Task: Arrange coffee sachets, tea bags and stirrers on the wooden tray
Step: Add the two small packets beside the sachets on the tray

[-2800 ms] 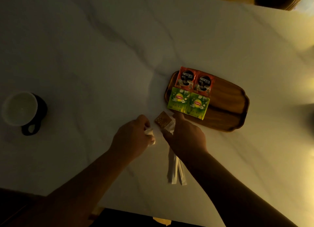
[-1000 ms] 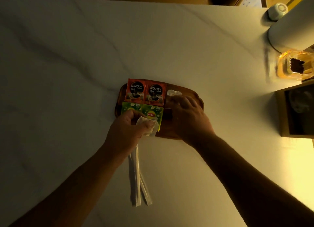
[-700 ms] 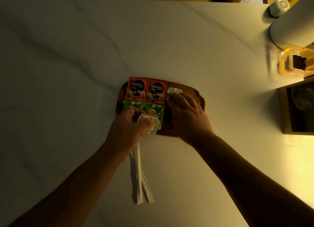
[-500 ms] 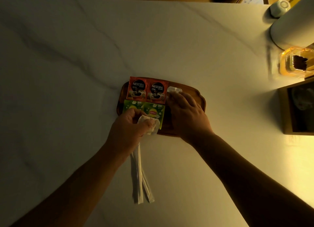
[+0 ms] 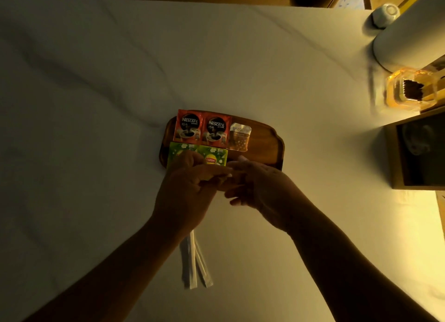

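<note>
The wooden tray [image 5: 265, 148] lies mid-table. On its left part two red Nescafe coffee sachets [image 5: 202, 127] sit side by side, with two green Lipton tea bags [image 5: 212, 156] just below them. A brown sachet [image 5: 239, 137] lies to the right of the coffee. My left hand [image 5: 190, 191] hovers over the tray's near edge, fingers pinched on a small white sachet that is almost hidden. My right hand [image 5: 260, 186] meets it fingertip to fingertip, fingers spread. Paper-wrapped stirrers [image 5: 192, 264] lie on the table under my left wrist.
At the right edge stand a white cylinder [image 5: 409, 32], a small white cup [image 5: 385, 13], an amber glass container [image 5: 409, 90] and a dark wooden box [image 5: 421, 150]. The white marble table [image 5: 96, 104] stretches to the left.
My right hand has let go of the brown sachet on the tray and drawn back to my left hand. My left hand has shifted right, its white sachet now mostly covered.
</note>
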A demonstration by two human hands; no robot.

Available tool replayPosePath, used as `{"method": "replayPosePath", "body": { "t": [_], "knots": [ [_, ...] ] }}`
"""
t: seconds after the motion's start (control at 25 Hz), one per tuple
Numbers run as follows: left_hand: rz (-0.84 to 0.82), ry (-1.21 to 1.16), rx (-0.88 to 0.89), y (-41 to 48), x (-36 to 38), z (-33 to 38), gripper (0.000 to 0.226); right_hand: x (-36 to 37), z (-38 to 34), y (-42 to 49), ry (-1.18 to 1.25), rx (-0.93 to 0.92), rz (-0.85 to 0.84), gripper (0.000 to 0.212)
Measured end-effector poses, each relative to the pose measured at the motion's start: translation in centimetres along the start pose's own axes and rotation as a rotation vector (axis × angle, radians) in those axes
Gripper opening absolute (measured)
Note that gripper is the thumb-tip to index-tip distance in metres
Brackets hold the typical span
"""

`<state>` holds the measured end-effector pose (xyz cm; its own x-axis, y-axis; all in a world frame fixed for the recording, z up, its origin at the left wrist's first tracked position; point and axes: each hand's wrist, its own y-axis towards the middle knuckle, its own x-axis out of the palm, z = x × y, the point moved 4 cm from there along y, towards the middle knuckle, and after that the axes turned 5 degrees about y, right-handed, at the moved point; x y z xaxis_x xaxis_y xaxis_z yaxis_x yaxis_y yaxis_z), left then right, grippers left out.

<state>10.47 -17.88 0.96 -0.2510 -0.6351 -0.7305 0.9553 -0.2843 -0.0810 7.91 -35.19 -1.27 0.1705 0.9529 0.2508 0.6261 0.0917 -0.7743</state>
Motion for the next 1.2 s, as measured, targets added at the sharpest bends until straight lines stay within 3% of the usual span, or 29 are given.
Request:
{"method": "replayPosePath", "body": {
  "t": [0.16, 0.44, 0.6, 0.76, 0.92, 1.04, 1.2],
  "knots": [
    [-0.018, 0.087, 0.219, -0.6, 0.5, 1.1, 0.025, -0.7, 0.7, 0.1, 0.180, -0.125, 0.003, 0.017],
    [-0.018, 0.139, 0.221, -0.8, 1.5, 0.8, 0.020, -1.5, -0.2, -0.4, 0.125, -0.289, 0.073, 0.025],
    [-0.089, 0.173, 0.180, -1.3, 2.2, 0.0, 0.019, -2.6, -0.6, 0.2, -0.399, -0.338, 0.306, 0.010],
    [-0.111, 0.234, 0.123, -2.4, 2.4, -1.5, 0.013, -1.9, -0.6, 1.5, -0.630, -0.394, 0.318, 0.011],
    [-0.052, 0.357, 0.229, -3.7, 2.2, -2.6, 0.022, -2.0, -0.5, 0.6, -1.045, -0.607, 0.491, 0.030],
    [-0.009, 0.485, 0.275, -4.1, 2.0, -2.9, 0.043, -1.5, 1.6, -0.9, -1.378, -0.777, 0.380, 0.043],
    [-0.100, 0.595, 0.288, -3.7, 2.6, -2.9, 0.065, -1.3, 4.2, -0.9, -1.471, -0.725, 0.221, 0.056]
  ]
}}
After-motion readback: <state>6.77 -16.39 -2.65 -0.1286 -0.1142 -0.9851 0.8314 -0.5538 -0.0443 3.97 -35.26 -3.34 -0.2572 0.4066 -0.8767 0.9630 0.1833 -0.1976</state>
